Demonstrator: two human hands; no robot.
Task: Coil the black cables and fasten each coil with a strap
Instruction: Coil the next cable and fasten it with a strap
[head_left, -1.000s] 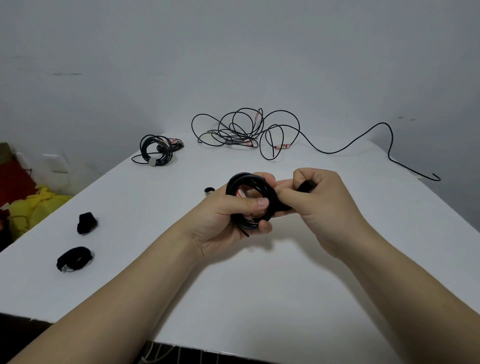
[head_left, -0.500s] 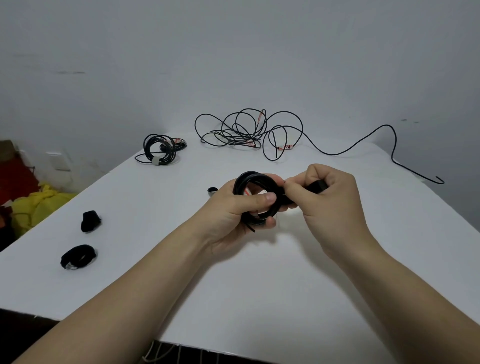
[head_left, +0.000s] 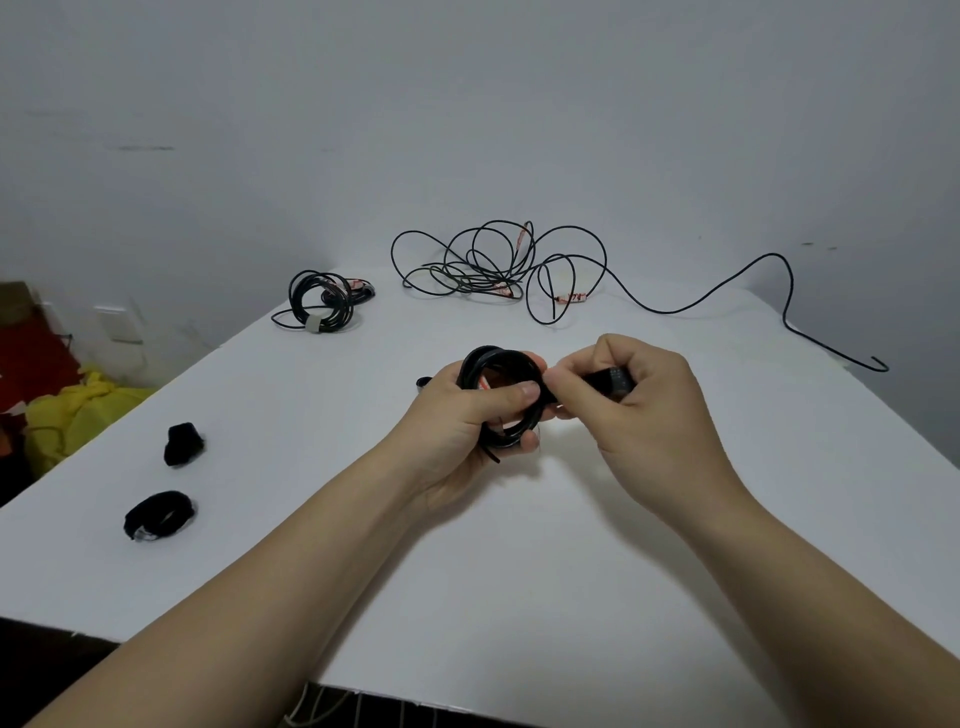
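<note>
Over the white table (head_left: 519, 582), the person holds a small, tightly wound ring of black cable (head_left: 500, 357) just above the surface. The left hand (head_left: 462, 421) grips this ring, thumb laid across its near side and fingers curled behind it. A short cable end pokes out below the thumb.

Directly right of the ring, the right hand (head_left: 654, 415) has its fingers curled round a flat black strap (head_left: 616, 383). Finger and thumb pinch the strap where it meets the ring's right edge.

Beyond the ring, a loose tangle of thin black cable (head_left: 467, 280) sprawls at the far end of the table, one long tail running off to the right.

Beyond the ring and to its left lies another black cable coil (head_left: 297, 301), bound with a pale strap (head_left: 311, 325).

Well to the left of the ring, two rolled black straps (head_left: 183, 442) (head_left: 158, 514) sit near the table's left edge.

Just beside the ring on its left, a small dark item (head_left: 423, 383) peeks out from behind the left hand. I cannot tell what it is.

Off the table, far left of the ring, there is a heap of yellow cloth (head_left: 78, 410).
</note>
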